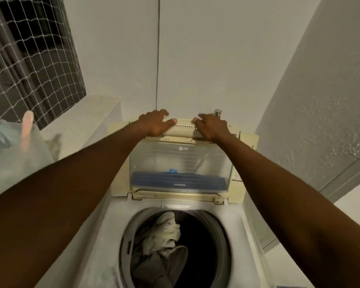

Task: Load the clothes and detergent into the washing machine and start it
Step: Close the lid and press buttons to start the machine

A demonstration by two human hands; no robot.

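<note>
One washing machine [146, 206], one lid [181, 161], one left hand [154, 123], one right hand [212, 127].

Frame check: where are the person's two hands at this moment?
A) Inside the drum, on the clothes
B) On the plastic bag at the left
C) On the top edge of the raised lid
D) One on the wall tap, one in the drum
C: the left hand and the right hand both grip the top edge of the raised lid, while the clothes lie in the drum below with no hand on them.
</note>
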